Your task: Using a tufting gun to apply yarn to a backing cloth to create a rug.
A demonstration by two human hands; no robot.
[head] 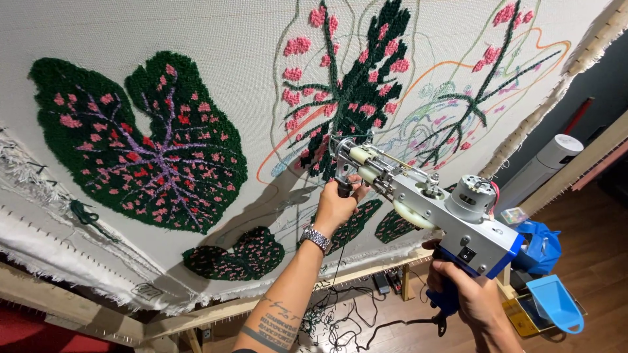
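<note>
The tufting gun (418,196) is up against the stretched cloth (216,33), its tip at the half-filled dark green leaf (356,98) with pink spots. The left hand (337,206) has its grip closed around the black front handle (344,188); the right hand (468,294) is wrapped tight on the blue rear handle (451,301). A wristwatch (316,238) sits on the left wrist.

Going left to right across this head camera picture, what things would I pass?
Finished dark green leaf with pink spots → small green leaf patch → left hand on the front grip → tufting gun → right hand on the blue handle → light blue scoop.
</note>
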